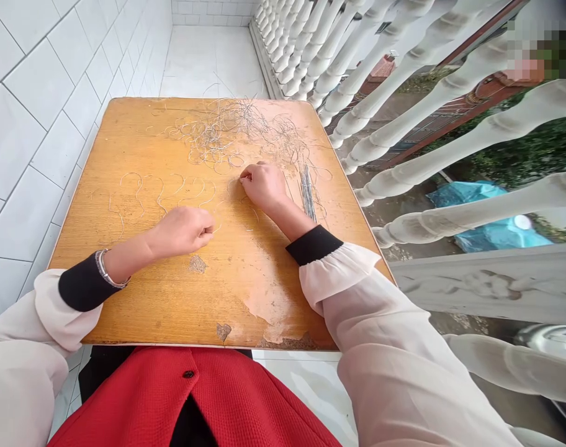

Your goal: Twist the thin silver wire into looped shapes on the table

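Note:
My right hand [267, 186] is over the middle of the wooden table [138, 292], with thumb and forefinger pinched on a thin wire [231, 184]. Lower and to the left, my left hand [184, 231] is closed, its fingers pressed together; whatever lies between them is too small to make out. Several short curved wires [161, 197] lie spaced in a row beyond the left hand. A tangle of loose, curled silvery wire [213, 138] covers the table's far part. To the right of my right hand lies a bundle of straight wires [307, 194].
A white tiled wall [54, 105] runs along the left. White balusters [404, 130] stand close to the table's right edge, with a blue cover [497, 217] visible outside. The tabletop's veneer is worn through in a patch [269, 298] near the front.

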The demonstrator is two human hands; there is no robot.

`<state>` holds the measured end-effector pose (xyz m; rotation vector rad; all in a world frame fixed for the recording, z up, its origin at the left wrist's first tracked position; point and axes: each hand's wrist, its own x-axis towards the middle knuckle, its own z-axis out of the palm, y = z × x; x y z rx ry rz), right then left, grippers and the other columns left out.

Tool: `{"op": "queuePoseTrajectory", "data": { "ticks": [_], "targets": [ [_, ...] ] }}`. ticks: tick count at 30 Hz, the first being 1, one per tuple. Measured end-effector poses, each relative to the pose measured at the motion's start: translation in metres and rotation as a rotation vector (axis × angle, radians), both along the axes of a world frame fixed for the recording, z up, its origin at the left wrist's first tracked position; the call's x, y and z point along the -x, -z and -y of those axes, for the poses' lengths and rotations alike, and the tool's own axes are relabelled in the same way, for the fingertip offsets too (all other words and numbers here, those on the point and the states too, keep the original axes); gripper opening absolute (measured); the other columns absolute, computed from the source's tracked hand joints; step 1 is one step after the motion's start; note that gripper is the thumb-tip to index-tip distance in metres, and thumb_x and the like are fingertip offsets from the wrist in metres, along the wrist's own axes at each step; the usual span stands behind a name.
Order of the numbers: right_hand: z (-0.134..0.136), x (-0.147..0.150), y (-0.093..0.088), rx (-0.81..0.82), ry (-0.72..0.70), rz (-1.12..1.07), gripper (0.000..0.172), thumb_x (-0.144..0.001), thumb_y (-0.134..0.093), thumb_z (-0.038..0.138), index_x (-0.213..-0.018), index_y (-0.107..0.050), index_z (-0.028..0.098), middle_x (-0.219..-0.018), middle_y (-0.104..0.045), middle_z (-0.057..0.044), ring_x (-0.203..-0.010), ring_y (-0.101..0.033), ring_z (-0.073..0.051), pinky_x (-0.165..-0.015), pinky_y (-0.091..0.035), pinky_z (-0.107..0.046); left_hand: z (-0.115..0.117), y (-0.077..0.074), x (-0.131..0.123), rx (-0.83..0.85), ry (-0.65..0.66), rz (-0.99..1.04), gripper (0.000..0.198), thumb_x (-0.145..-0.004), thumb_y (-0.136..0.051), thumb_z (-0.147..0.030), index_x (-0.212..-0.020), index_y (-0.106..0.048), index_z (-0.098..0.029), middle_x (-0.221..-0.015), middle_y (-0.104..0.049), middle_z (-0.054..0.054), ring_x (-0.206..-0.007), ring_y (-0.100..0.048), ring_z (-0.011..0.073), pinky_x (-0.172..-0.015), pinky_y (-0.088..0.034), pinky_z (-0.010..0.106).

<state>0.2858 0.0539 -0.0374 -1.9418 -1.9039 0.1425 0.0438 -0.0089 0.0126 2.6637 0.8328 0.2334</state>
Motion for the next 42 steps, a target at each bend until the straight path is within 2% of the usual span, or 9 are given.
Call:
{"op": "queuePoseTrajectory", "data": {
  "ticks": [5, 10, 13, 17, 22, 27, 32, 35, 42],
  "targets": [
    [-0.001, 0.001, 0.001, 0.006, 0.013, -0.001, 0.023, -0.082, -0.050, 0.013, -0.081, -0.073, 0.018, -0.097, -0.074, -0.013, -0.089, -0.065, -0.027, -0.078, -0.047, -0.037, 0.002, -0.008, 0.016, 0.021, 0.046, 0.062, 0.016, -0.086, -0.056, -0.017, -0.073, -0.065, -0.015, -0.071, -0.066, 0.002, -0.061, -0.054, 0.0114, -0.058, -0.036, 0.025],
    [0.002, 0.004, -0.004, -0.008, 0.033, -0.082, 0.019, -0.082, -0.053, 0.012, -0.077, -0.070, 0.019, -0.097, -0.073, -0.012, -0.092, -0.066, -0.027, -0.081, -0.049, -0.039, 0.003, 0.002, 0.011, -0.139, 0.084, 0.069, 0.018, -0.089, -0.055, -0.018, -0.074, -0.065, -0.016, -0.072, -0.066, 0.003, -0.066, -0.056, 0.0128, -0.060, -0.037, 0.025],
    [0.012, 0.006, -0.012, -0.007, 0.060, -0.373, 0.015, -0.088, -0.057, 0.020, -0.078, -0.069, 0.020, -0.089, -0.074, -0.009, -0.087, -0.067, -0.023, -0.079, -0.051, -0.037, 0.004, 0.010, 0.003, -0.243, 0.096, 0.047, 0.021, -0.092, -0.052, -0.018, -0.075, -0.064, -0.016, -0.073, -0.066, 0.003, -0.066, -0.056, 0.0133, -0.059, -0.037, 0.026],
    [0.041, 0.015, -0.025, 0.202, 0.043, -1.011, 0.025, -0.094, -0.059, 0.040, -0.085, -0.070, 0.019, -0.080, -0.074, -0.008, -0.073, -0.069, -0.017, -0.070, -0.055, -0.031, 0.006, 0.017, -0.006, -0.325, 0.089, 0.038, 0.022, -0.093, -0.052, -0.018, -0.076, -0.065, -0.015, -0.074, -0.067, 0.004, -0.067, -0.058, 0.0140, -0.060, -0.039, 0.027],
    [0.068, 0.030, -0.029, 0.355, 0.002, -1.340, 0.023, -0.091, -0.068, 0.041, -0.088, -0.069, 0.018, -0.080, -0.076, -0.007, -0.076, -0.072, -0.014, -0.075, -0.057, -0.026, 0.009, 0.021, -0.014, -0.287, 0.084, 0.002, 0.021, -0.094, -0.052, -0.019, -0.085, -0.070, -0.015, -0.081, -0.070, 0.005, -0.072, -0.062, 0.0158, -0.064, -0.043, 0.027],
    [0.066, 0.030, -0.023, 0.340, -0.047, -1.367, 0.025, -0.093, -0.064, 0.044, -0.086, -0.066, 0.020, -0.079, -0.076, -0.005, -0.073, -0.072, -0.014, -0.073, -0.057, -0.027, 0.007, 0.023, -0.013, -0.154, 0.102, 0.028, 0.025, -0.094, -0.051, -0.020, -0.104, -0.074, -0.016, -0.089, -0.072, 0.007, -0.080, -0.066, 0.0176, -0.071, -0.046, 0.029],
    [0.066, 0.032, -0.024, 0.353, -0.166, -1.331, 0.030, -0.093, -0.061, 0.051, -0.090, -0.065, 0.021, -0.084, -0.077, -0.006, -0.080, -0.073, -0.017, -0.075, -0.058, -0.030, 0.000, 0.024, -0.014, -0.009, 0.118, 0.142, 0.026, -0.095, -0.052, -0.021, -0.106, -0.074, -0.016, -0.086, -0.072, 0.006, -0.077, -0.064, 0.0154, -0.071, -0.045, 0.027],
    [0.067, 0.033, -0.024, 0.388, -0.211, -1.367, 0.028, -0.092, -0.063, 0.049, -0.093, -0.064, 0.021, -0.080, -0.075, -0.005, -0.073, -0.070, -0.016, -0.072, -0.057, -0.029, -0.002, 0.025, -0.014, 0.061, 0.113, 0.204, 0.024, -0.093, -0.054, -0.021, -0.105, -0.074, -0.016, -0.085, -0.071, 0.005, -0.075, -0.063, 0.0142, -0.070, -0.044, 0.026],
    [0.064, 0.028, -0.024, 0.378, -0.239, -1.359, 0.024, -0.094, -0.061, 0.042, -0.085, -0.063, 0.020, -0.067, -0.066, 0.001, -0.057, -0.059, -0.011, -0.062, -0.051, -0.025, -0.007, 0.028, -0.010, 0.048, 0.096, 0.256, 0.024, -0.094, -0.054, -0.022, -0.105, -0.075, -0.018, -0.085, -0.070, 0.004, -0.075, -0.062, 0.0138, -0.071, -0.044, 0.026]
  ]
}}
